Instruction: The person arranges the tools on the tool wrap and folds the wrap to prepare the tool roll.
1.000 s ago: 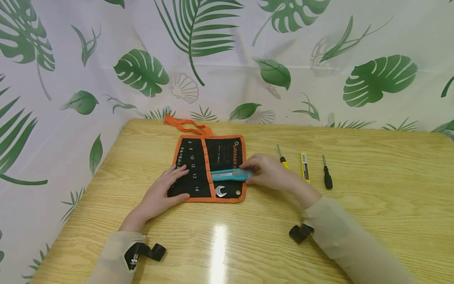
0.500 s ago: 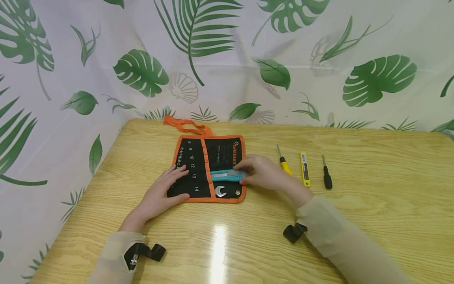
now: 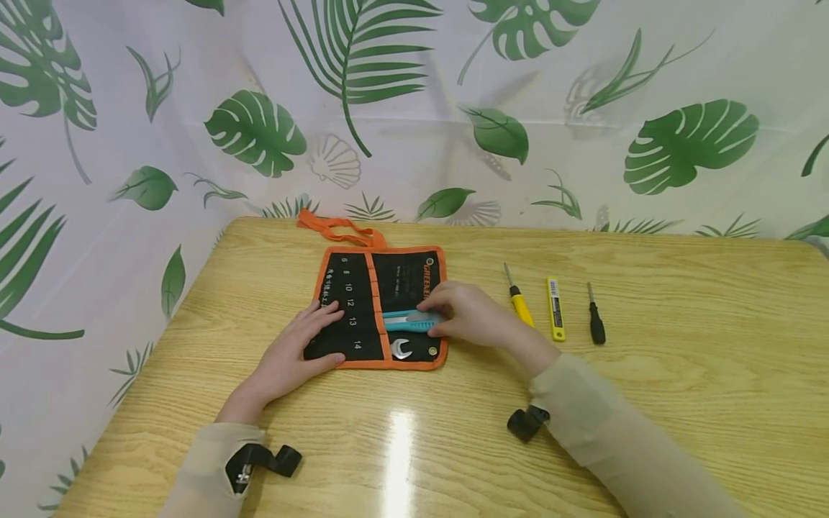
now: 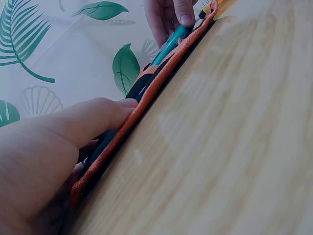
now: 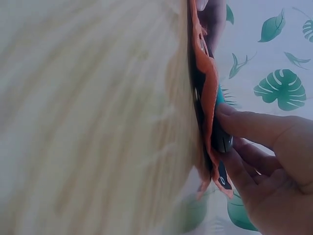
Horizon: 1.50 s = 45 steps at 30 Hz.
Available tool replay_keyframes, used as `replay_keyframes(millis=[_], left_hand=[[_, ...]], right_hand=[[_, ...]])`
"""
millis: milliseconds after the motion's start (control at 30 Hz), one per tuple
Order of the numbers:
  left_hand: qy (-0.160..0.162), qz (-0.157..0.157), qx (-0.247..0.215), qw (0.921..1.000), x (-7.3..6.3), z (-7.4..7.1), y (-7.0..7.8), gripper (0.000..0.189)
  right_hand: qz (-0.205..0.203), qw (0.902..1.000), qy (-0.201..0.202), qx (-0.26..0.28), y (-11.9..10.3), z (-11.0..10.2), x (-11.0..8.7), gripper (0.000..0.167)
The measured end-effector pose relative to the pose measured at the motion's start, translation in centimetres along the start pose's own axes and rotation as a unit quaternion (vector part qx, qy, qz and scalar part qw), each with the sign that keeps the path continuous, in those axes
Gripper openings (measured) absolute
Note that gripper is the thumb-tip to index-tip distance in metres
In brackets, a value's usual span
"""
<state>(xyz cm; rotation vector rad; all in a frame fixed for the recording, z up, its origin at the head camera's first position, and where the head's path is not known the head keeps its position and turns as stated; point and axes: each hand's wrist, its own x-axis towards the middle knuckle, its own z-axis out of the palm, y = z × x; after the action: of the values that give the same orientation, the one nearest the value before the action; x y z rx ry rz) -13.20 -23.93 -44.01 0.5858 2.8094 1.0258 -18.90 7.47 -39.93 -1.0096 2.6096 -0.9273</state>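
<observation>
head view: the left hand [image 3: 291,352], fingers spread, rested on the black pouch [image 3: 403,284]; the right hand [image 3: 476,316] pinched the teal knife [image 3: 408,323], on the pouch beside the wrench [image 3: 401,350], one end at the orange band [image 3: 375,288]. a yellow screwdriver [image 3: 521,306], a yellow case [image 3: 555,309] and a black screwdriver [image 3: 596,326] lay to the right. left wrist view: the left thumb touched the pouch's orange edge [image 4: 152,91]. right wrist view: thumb and fingers pinched the knife's grey end.
</observation>
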Motion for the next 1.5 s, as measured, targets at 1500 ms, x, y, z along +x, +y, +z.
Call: replay_keyframes(millis=[1500], left_hand=[[-0.015,-0.015,-0.023,0.9995,0.0,-0.2,0.4,0.071]], right_hand=[[0.000,0.9994,-0.005,0.035,-0.7,1.3,1.7,0.032]])
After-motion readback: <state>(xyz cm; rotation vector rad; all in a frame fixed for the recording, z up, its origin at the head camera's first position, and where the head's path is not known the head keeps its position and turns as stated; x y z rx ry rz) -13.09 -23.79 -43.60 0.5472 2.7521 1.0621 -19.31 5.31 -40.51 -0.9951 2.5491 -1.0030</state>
